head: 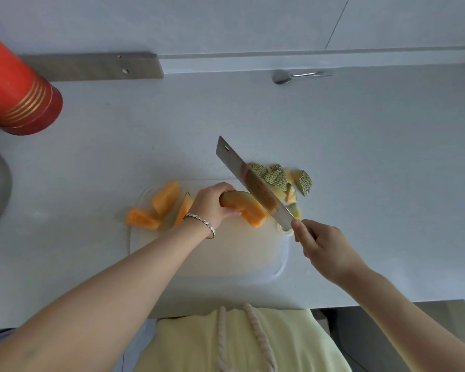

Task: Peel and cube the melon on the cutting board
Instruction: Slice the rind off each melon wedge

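Pretty clearly a home kitchen: pale bench (360, 157) running up against a wall (253, 22), white cutting board (226, 253) with melon slices (165, 197), a spoon (282, 76) by the far edge, and a red flask (19, 87) at the left edge.

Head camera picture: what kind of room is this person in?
Most likely a home kitchen. A white plastic cutting board lies on a pale grey countertop, the left hand grips an orange melon wedge, and the right hand holds a broad steel cleaver.
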